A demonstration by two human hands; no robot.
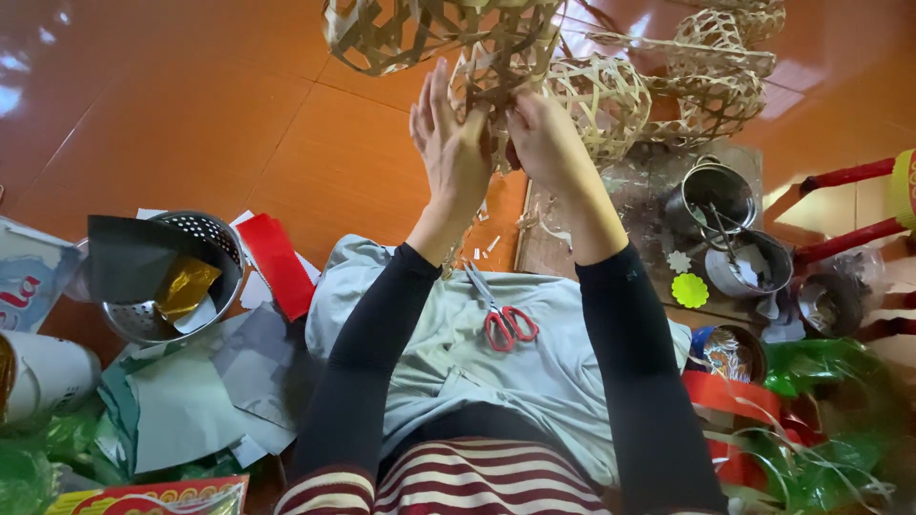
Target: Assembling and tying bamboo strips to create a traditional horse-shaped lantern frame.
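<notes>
Looking down over our lap, we find both hands raised to a woven bamboo frame [496, 57] that hangs at the top of the view; its upper part is cut off by the edge. Our left hand [448, 143] lies flat against the frame's near side, fingers straight and held together, and we cannot see what the palm covers. Our right hand [546, 138] is closed around the lower strips, the fingertips hidden inside the weave, so the exact pinch cannot be made out. Just beside the frame on the right sits a round bamboo ball [603, 100], and further bamboo shapes [716, 81] behind it are partly cropped.

Red-handled scissors [501, 319] rest on the grey cloth [534, 372] across our knees, blades pointing away from us. To the left, a metal colander [200, 234] holds a dark sheet and gold foil; its contents beneath are concealed. Red paper [277, 262] and grey sheets [191, 405] lie beside it on the floor. To the right, metal tins [716, 195] stand on a stained board, their insides hard to read. Green plastic [830, 367] at the lower right is blurred.
</notes>
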